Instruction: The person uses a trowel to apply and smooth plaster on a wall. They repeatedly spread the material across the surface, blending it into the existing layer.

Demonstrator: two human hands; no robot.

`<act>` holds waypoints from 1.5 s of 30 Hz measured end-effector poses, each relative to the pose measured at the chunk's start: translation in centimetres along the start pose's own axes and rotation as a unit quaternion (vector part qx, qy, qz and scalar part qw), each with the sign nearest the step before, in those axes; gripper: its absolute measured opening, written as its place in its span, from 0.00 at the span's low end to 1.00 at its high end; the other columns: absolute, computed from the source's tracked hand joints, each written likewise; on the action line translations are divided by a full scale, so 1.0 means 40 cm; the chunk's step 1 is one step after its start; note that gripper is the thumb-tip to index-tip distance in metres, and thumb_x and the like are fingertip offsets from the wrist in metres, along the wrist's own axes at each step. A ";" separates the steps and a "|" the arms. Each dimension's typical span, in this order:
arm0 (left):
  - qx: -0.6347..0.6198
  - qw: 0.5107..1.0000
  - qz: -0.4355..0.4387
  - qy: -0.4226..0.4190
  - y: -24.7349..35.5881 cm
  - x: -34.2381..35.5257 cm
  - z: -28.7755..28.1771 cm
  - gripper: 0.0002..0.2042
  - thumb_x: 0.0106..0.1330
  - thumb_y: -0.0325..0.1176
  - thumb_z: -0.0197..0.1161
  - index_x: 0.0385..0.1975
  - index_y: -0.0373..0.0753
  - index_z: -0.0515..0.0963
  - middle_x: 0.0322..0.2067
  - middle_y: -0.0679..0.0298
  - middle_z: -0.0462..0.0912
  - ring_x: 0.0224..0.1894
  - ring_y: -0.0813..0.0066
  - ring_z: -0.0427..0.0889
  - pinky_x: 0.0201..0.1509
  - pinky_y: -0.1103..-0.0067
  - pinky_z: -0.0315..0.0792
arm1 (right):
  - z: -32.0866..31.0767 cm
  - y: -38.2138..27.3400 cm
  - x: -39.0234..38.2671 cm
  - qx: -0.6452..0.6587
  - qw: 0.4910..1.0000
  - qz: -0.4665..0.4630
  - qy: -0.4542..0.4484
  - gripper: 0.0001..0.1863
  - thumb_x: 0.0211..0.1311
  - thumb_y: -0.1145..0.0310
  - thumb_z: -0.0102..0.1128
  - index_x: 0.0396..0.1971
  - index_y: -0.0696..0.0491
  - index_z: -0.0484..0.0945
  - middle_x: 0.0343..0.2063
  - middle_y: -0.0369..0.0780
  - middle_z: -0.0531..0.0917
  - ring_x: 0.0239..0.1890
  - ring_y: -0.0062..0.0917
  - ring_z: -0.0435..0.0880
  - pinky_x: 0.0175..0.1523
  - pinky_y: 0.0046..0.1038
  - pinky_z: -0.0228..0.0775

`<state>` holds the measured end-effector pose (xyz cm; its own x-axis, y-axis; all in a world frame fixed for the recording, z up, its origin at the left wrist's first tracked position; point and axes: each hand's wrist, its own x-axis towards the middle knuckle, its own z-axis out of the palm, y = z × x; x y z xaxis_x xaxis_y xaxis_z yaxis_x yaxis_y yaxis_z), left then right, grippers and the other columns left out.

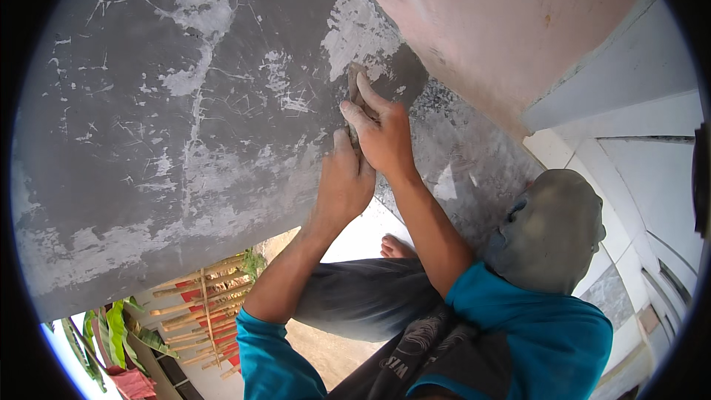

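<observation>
Both of my hands are together at a dark grey wall face (pixel 244 126) with whitish worn patches and scratches. A thin, dusty grey strip-like tool (pixel 354 83) is seen nearly edge-on against it; its exact kind is hard to tell. My right hand (pixel 389 137) is closed on its upper part, with dust-whitened fingers stretched along it. Just below and to the left, my left hand (pixel 346 176) is closed round its lower end, which is mostly hidden. Near the tool's tip, the wall has a light patch (pixel 361 33).
A pinkish wall (pixel 511 7) meets the grey face at the upper right. My dusty knee (pixel 552 233) rises at right, and a bare foot (pixel 397 246) shows below my hands. Bamboo slats (pixel 207 307) and green leaves (pixel 115 333) are beyond the lower edge.
</observation>
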<state>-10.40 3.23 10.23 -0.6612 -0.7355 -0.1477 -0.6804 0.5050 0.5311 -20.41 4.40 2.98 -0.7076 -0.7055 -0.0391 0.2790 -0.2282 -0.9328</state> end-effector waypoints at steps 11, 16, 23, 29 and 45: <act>-0.023 0.999 -0.032 -0.003 0.012 0.014 -0.002 0.15 0.78 0.29 0.59 0.51 0.22 0.67 0.35 0.25 0.85 0.44 0.20 0.85 0.46 0.42 0.77 | -0.009 -0.043 0.008 0.003 0.999 0.038 0.001 0.33 0.76 0.67 0.68 0.76 0.65 0.72 0.48 0.50 0.94 0.48 0.28 0.94 0.54 0.30 0.82; 0.018 1.000 -0.013 0.000 0.014 0.007 0.002 0.15 0.78 0.28 0.58 0.52 0.21 0.66 0.35 0.24 0.85 0.43 0.18 0.85 0.47 0.41 0.77 | -0.017 -0.040 0.009 0.052 0.996 0.070 -0.028 0.33 0.76 0.73 0.67 0.76 0.66 0.71 0.66 0.51 0.86 0.66 0.27 0.86 0.69 0.28 0.76; -0.017 0.999 -0.028 -0.002 0.000 0.002 0.010 0.16 0.78 0.27 0.58 0.54 0.20 0.65 0.37 0.23 0.85 0.43 0.18 0.85 0.47 0.40 0.77 | -0.005 -0.033 0.002 0.061 0.997 0.036 -0.009 0.34 0.76 0.71 0.67 0.77 0.65 0.70 0.59 0.52 0.91 0.61 0.27 0.90 0.63 0.28 0.80; 0.006 1.000 -0.015 -0.002 0.000 0.002 0.006 0.17 0.78 0.28 0.58 0.54 0.20 0.65 0.37 0.24 0.85 0.44 0.19 0.84 0.47 0.40 0.77 | -0.006 -0.039 0.002 0.025 0.998 0.057 -0.011 0.34 0.76 0.70 0.67 0.78 0.63 0.70 0.60 0.53 0.90 0.63 0.29 0.89 0.64 0.27 0.80; 0.050 0.998 -0.028 -0.017 0.010 0.018 0.002 0.17 0.76 0.27 0.59 0.56 0.19 0.66 0.37 0.23 0.85 0.44 0.19 0.85 0.48 0.42 0.79 | -0.008 -0.028 0.017 0.033 0.999 0.019 0.006 0.33 0.77 0.69 0.67 0.76 0.66 0.71 0.40 0.43 0.92 0.40 0.17 0.86 0.46 0.24 0.78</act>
<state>-11.17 2.94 10.30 -0.6299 -0.7495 -0.2037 -0.7437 0.5065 0.4363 -21.42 4.38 3.87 -0.7035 -0.7064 -0.0781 0.3476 -0.2461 -0.9047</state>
